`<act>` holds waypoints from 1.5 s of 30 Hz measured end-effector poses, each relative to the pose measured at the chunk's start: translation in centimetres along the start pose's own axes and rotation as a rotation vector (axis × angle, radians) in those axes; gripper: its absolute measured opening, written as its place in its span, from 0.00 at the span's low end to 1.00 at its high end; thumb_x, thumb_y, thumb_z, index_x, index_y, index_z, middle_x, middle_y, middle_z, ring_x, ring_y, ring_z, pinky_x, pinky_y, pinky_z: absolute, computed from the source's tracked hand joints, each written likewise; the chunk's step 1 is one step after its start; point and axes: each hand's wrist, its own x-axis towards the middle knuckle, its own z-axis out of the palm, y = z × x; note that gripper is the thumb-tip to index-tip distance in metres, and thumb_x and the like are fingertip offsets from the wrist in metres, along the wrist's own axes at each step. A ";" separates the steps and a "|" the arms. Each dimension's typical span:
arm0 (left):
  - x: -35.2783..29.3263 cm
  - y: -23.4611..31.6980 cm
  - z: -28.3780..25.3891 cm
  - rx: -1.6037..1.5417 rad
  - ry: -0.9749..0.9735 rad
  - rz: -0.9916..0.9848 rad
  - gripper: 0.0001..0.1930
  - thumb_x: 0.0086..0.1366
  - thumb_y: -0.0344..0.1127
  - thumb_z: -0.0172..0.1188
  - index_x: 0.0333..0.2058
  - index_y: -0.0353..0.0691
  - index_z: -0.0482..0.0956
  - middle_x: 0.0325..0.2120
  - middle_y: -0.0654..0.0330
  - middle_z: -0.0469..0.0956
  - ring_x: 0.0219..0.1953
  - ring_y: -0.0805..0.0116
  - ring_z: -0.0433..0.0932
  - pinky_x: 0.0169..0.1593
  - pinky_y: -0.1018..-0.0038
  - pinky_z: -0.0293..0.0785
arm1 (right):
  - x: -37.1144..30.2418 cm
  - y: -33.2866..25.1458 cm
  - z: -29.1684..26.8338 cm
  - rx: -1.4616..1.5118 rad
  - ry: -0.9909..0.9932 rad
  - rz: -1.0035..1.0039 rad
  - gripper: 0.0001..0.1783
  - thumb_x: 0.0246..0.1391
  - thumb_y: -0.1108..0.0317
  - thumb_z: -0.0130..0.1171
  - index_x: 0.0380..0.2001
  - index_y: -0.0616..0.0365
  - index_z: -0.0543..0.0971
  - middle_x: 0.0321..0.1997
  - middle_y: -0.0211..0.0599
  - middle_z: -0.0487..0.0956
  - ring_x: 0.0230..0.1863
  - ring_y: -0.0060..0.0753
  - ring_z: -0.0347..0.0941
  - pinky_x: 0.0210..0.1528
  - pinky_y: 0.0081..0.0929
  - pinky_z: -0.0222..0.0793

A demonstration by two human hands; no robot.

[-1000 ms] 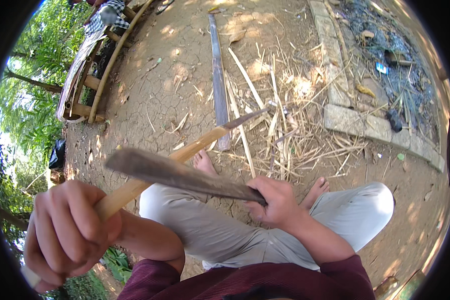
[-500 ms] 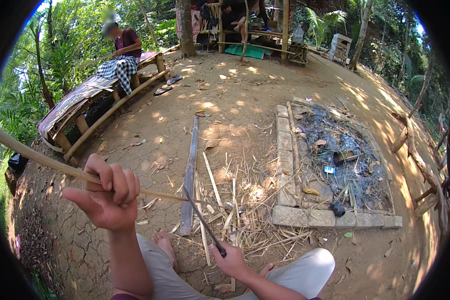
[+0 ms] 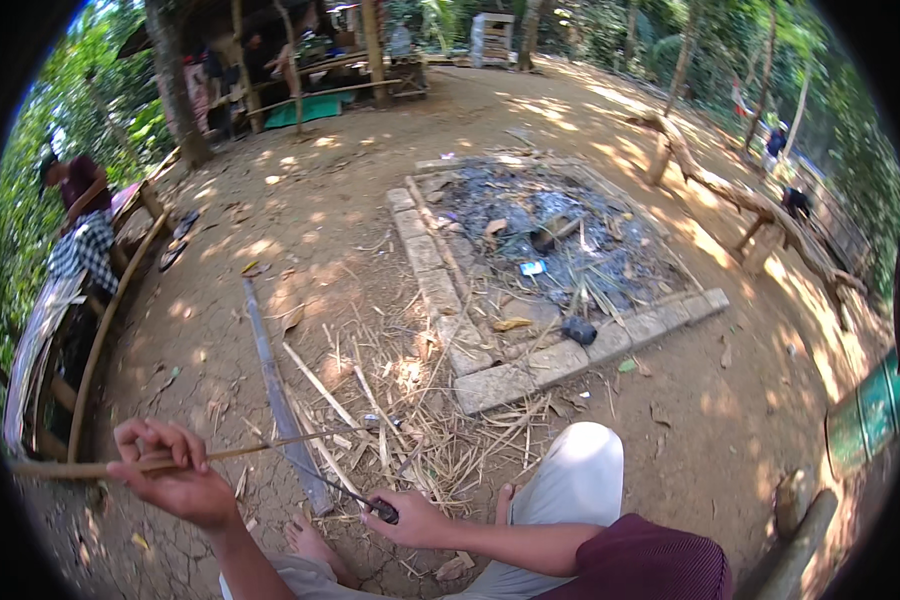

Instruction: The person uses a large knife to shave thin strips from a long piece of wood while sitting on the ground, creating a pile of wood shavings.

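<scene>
Head view: a long wooden stick [image 3: 60, 469] is held by the left hand [image 3: 175, 470], its fingers curled loosely around the wood and its palm turned partly upward. The handle of a dark-bladed knife [image 3: 383, 512] is gripped by the right hand [image 3: 415, 518], the fingers closed around it. The stick is held above the ground, its thin end pointed rightward over the near part of a dark plank [image 3: 270, 370]. The blade is angled up and leftward toward the stick; whether the two are touching cannot be told.

Below the hands, a bare foot [image 3: 315, 550] is seen just beside the plank's near end. To the plank's right, the ground is littered with pale shavings [image 3: 480, 430], spread up to the near left corner of a stone border [image 3: 490, 395]. Ash [image 3: 590, 240] is enclosed by this border; a black object [image 3: 578, 330] is placed just inside its near edge, and a blue-and-white packet [image 3: 533, 268] farther in.

At the left, the far end of a bench [image 3: 30, 330] is occupied by a seated person [image 3: 80, 190], with a checkered cloth [image 3: 90, 255] draped there. Sandals [image 3: 175, 250] are left near that end. A green drum [image 3: 865, 415] is seen at the far right.
</scene>
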 end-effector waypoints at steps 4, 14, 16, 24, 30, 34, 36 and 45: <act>-0.7 -0.5 1.2 0.056 0.085 -0.153 0.29 0.73 0.67 0.38 0.32 0.43 0.63 0.15 0.68 0.54 0.14 0.81 0.50 0.16 0.82 0.43 | -1.1 -0.6 -1.0 0.078 -0.021 -0.063 0.21 0.54 0.67 0.62 0.50 0.64 0.74 0.25 0.46 0.78 0.25 0.41 0.76 0.31 0.35 0.71; -0.5 0.6 0.7 -0.027 -0.113 -0.197 0.25 0.77 0.59 0.37 0.26 0.46 0.59 0.08 0.73 0.46 0.10 0.82 0.40 0.15 0.78 0.37 | -2.3 -1.9 -1.5 0.019 0.056 -0.285 0.31 0.62 0.68 0.53 0.67 0.61 0.64 0.46 0.55 0.79 0.31 0.41 0.77 0.36 0.37 0.73; -0.3 1.0 0.3 -0.100 -0.244 -0.181 0.24 0.79 0.54 0.34 0.25 0.46 0.60 0.08 0.73 0.47 0.10 0.82 0.39 0.14 0.77 0.38 | -1.8 -1.4 -1.3 -0.017 0.034 -0.199 0.29 0.64 0.67 0.53 0.67 0.62 0.64 0.47 0.57 0.79 0.32 0.43 0.78 0.37 0.37 0.73; 0.2 1.5 -0.1 -0.040 -0.362 -0.239 0.26 0.79 0.57 0.31 0.27 0.45 0.61 0.08 0.73 0.48 0.10 0.80 0.41 0.16 0.76 0.40 | -1.2 -2.1 -0.4 0.181 0.072 0.005 0.20 0.67 0.63 0.54 0.56 0.65 0.75 0.17 0.30 0.68 0.18 0.19 0.62 0.22 0.24 0.61; -0.7 1.1 0.8 -0.080 -0.362 -0.215 0.27 0.77 0.61 0.31 0.29 0.45 0.61 0.08 0.73 0.48 0.10 0.80 0.42 0.16 0.76 0.40 | -0.5 -5.2 -1.0 -0.015 0.037 -0.157 0.13 0.66 0.67 0.53 0.47 0.65 0.78 0.22 0.40 0.76 0.21 0.31 0.75 0.27 0.30 0.70; 0.0 0.9 0.3 -0.150 -0.433 -0.241 0.27 0.76 0.63 0.30 0.30 0.45 0.60 0.08 0.74 0.48 0.09 0.80 0.41 0.16 0.77 0.40 | 1.1 -4.7 -0.9 -0.032 0.007 -0.122 0.10 0.65 0.70 0.54 0.43 0.66 0.78 0.23 0.43 0.77 0.21 0.34 0.75 0.25 0.31 0.70; 0.2 0.8 0.0 -0.163 -0.463 -0.242 0.28 0.76 0.63 0.30 0.30 0.45 0.60 0.08 0.74 0.48 0.09 0.81 0.41 0.15 0.78 0.40 | 1.3 -5.8 -1.1 -0.024 0.041 -0.195 0.10 0.65 0.71 0.54 0.43 0.66 0.78 0.23 0.43 0.77 0.20 0.33 0.74 0.24 0.30 0.69; 0.5 0.4 -0.2 -0.212 -0.547 -0.254 0.28 0.75 0.65 0.30 0.30 0.45 0.60 0.08 0.74 0.48 0.09 0.82 0.40 0.15 0.80 0.41 | 3.6 -1.7 -0.5 0.019 0.040 0.176 0.17 0.72 0.65 0.46 0.41 0.68 0.79 0.17 0.23 0.69 0.17 0.11 0.62 0.19 0.19 0.58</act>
